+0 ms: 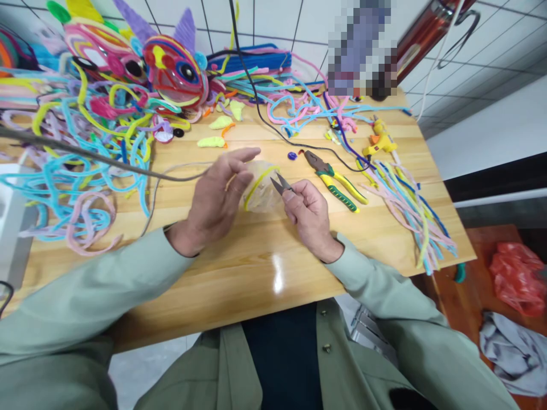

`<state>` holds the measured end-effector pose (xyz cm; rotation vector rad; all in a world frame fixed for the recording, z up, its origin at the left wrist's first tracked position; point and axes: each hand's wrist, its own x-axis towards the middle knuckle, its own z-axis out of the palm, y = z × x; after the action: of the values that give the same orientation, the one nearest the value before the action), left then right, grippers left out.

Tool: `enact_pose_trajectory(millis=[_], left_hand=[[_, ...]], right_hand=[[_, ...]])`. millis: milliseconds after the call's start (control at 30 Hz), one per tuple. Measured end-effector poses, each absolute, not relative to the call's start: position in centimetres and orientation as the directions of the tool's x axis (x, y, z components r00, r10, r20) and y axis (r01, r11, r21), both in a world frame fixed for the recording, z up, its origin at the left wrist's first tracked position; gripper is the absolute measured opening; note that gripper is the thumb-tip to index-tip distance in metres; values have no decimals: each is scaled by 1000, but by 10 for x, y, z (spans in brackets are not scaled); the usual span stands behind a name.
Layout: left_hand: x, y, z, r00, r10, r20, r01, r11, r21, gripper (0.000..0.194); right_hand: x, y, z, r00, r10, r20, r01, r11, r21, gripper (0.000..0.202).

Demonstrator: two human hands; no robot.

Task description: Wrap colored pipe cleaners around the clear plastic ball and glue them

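Note:
My right hand (308,216) is closed around small dark scissors (280,184), whose pointed blades are spread apart and aimed up and left. To its left is a clear plastic shell (262,199) with a yellow pipe cleaner (258,185) curving across it. The blade tips are beside this yellow strip; whether they touch it I cannot tell. My left hand (217,199) stands at the shell's left side with fingers stretched out and apart, slightly blurred. It hides part of the shell's left edge.
Pliers (335,179) and a yellow glue gun (380,139) lie to the right. Loose pipe cleaners (416,210) reach the table's right edge; more (98,165) are heaped left. Two colourful animal masks (175,71) stand at the back. A black cable (265,117) crosses the table (239,273).

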<state>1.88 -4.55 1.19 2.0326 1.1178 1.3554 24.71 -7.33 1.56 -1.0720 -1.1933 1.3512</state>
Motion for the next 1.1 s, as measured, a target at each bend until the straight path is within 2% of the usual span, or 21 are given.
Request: enact_pose_trajectory(millis=[67,133,233,300,400,533,633,800,933,1100], left_hand=[[14,-36,6,100,840,534,305,-537,787,39],[6,-22,-5,80,848,524,333,-518,788,49],[-5,-3,-21,48,815,577,324,-559,763,40],[-9,1,-24,109,821,561,255,-569,782,54],[-8,-5,-14,311,848,428,282,-513,811,53],[-3,-17,3,445,773,451,402,-623,671,84],[-1,-17,2,465,752,468,433,-654,620,93],[3,-20,-5,438,788,433,467,-611,639,114],[9,-24,-7,441,746,499,410,-662,627,104],[10,-25,-15,431,707,561,412,-707,574,114]], right_hand=[[247,-73,16,-114,993,-4,-122,-18,-992,57],[247,-73,16,-120,993,-8,-124,-23,-992,53],[247,-73,14,-111,994,-13,-125,-27,-992,49],[247,-73,12,-101,995,-17,-122,-29,-992,49],[248,-72,11,-105,994,-28,-111,-40,-993,55],[248,-71,10,-120,992,-28,-119,-43,-992,62],[249,-72,11,-118,993,-25,-133,-41,-990,60],[252,-71,15,-153,988,-38,-114,-55,-992,54],[254,-70,19,-143,989,-36,-93,-50,-994,52],[255,-69,22,-186,981,-60,-69,-74,-995,50]])
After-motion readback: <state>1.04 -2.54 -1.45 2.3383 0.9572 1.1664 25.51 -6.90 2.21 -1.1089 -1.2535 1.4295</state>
